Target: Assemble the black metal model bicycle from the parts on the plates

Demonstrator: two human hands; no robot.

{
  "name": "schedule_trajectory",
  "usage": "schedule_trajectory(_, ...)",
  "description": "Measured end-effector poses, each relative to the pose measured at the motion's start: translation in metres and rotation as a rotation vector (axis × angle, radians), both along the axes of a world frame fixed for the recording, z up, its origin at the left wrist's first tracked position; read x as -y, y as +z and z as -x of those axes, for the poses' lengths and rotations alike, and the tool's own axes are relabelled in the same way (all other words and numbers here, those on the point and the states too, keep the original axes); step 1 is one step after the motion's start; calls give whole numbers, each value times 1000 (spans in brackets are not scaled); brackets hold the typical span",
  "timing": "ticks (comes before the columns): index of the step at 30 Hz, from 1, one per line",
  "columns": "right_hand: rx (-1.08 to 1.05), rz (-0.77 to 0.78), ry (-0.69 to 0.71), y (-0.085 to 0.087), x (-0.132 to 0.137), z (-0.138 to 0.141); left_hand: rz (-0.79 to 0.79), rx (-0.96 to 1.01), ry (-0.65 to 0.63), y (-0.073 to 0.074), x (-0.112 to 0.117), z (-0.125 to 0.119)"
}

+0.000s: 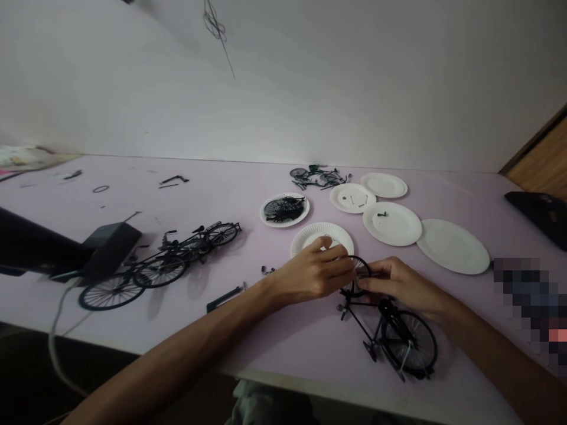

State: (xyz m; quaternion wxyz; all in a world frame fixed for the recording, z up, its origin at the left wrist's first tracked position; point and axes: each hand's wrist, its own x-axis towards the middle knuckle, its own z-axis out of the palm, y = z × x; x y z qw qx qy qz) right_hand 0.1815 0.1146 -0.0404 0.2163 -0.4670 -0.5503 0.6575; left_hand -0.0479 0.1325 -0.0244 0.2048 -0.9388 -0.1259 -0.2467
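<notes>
At four o'clock, the right hand [390,280], nearly closed, pinches the round black spoked front wheel [365,264] of a black miniature bicycle [388,308], left hand [316,268] curled against it, hold unclear; light, steady pressure should avoid bending it.

Toy bicycle [410,345] near front edge of table [301,342], its front wheel [361,268] between left hand [319,274] and right hand [396,283]. Plates [392,224] beyond hands; wheels [283,208] on leftmost plate [263,213]. Other bicycles [159,271] to left. Bicycle parts [316,176] at back, near wall [310,88].
</notes>
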Motion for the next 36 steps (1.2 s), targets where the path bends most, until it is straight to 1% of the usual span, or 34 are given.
schedule_trajectory(5, -26, -31, 27, 1, 0, 1, -72, 1, -12, -2, 0, -1)
schedule_trajectory(8, -10, -44, 28, 1, 0, 0, -62, 1, -3, -2, 1, -2)
schedule_trajectory(12, 8, -38, 27, 1, -1, 0, 36, 4, -12, -2, 1, 0)
schedule_trajectory(19, 6, 0, 20, 6, 0, 0, 327, 72, -2, -7, 1, -1)
schedule_trajectory(21, 9, -13, 28, 7, 0, 0, 377, 107, -2, -10, 0, -2)
schedule_trajectory(24, 17, -28, 37, 7, 0, 0, 411, 136, -16, -13, -3, -3)
schedule_trajectory(26, 23, -28, 39, 8, 0, 0, 408, 121, -40, -11, -4, -2)
schedule_trajectory(31, 34, -27, 41, 8, 0, -1, 374, 22, -103, -2, -1, 1)
schedule_trajectory(36, -13, -17, 46, 5, 0, 0, 171, -17, -116, 0, 4, -2)
